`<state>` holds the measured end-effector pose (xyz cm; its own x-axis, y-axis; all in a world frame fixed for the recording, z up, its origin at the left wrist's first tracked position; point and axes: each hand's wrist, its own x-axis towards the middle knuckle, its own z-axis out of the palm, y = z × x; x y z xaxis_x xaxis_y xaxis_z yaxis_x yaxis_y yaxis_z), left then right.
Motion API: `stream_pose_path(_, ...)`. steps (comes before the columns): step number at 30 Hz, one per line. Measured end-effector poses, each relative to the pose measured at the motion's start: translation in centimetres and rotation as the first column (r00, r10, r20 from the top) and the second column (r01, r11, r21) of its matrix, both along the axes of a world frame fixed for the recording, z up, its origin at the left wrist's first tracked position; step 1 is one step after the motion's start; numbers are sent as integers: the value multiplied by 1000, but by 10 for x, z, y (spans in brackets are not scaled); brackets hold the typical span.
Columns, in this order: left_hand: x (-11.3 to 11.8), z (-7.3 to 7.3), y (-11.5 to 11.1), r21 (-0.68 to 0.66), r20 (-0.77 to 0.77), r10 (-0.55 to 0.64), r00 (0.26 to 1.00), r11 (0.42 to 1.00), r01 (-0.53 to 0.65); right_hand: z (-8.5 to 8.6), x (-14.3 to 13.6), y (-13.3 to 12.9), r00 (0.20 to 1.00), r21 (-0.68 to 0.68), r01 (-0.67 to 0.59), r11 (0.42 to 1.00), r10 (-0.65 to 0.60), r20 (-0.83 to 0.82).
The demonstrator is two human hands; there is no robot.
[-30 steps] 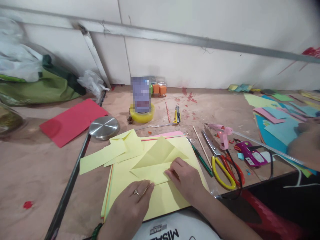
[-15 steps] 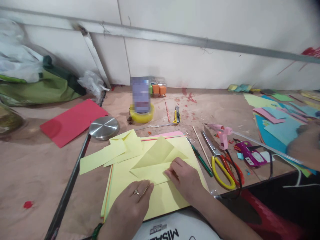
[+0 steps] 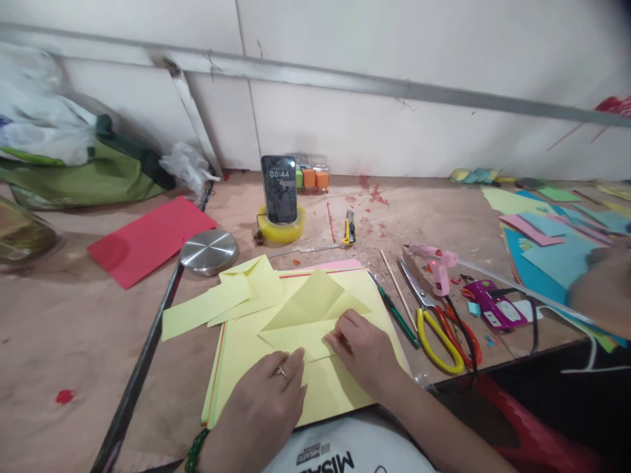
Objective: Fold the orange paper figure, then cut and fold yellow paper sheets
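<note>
A pale yellow folded paper (image 3: 310, 305), with a pointed flap at its top, lies on a stack of coloured sheets (image 3: 340, 387). My right hand (image 3: 362, 348) pinches the folded paper's lower right part between thumb and curled fingers. Against its lower left edge rests my left hand (image 3: 266, 397), with a ring and its fingers held together; whatever lies under the fingertips is hidden. Another folded yellow paper (image 3: 256, 289) and a yellow strip (image 3: 202, 312) overlap the stack's upper left corner.
Scissors (image 3: 438, 341), a green pen (image 3: 397, 315), a wooden stick (image 3: 397, 286) and a pink glue gun (image 3: 436, 263) lie right of the stack. Behind are a phone (image 3: 280, 190), cutter (image 3: 350, 228) and metal disc (image 3: 210, 251). Another person's hand (image 3: 601, 282) is at far right.
My left hand has shifted slightly, its fingers moving up at the paper's lower left edge. My right hand keeps nearly the same place. The view has shifted a little.
</note>
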<state>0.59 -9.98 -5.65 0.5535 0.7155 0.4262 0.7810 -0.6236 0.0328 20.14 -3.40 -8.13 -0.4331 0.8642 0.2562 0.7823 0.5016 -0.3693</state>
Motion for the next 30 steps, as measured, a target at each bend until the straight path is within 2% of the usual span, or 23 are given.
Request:
stream_pose_path(6, 4, -1, 3, -29, -40, 1, 999, 1000, -2, 1, -1, 1, 1000, -1, 13, 1000, -13, 18)
stream_pose_path(15, 12, -2, 2, -215, -198, 1, 980, 976, -45, 2, 0, 0, 1000, -51, 26, 998, -26, 6)
stream_pose_path(25, 12, -1, 4, -300, -214, -2, 977, 952, -64, 15, -7, -3, 998, -166, 56, 984, -49, 42)
stream_pose_path(30, 10, -1, 4, -294, -198, 4, 980, 954, -63, 19, -3, -4, 999, -175, 17, 984, -8, 48)
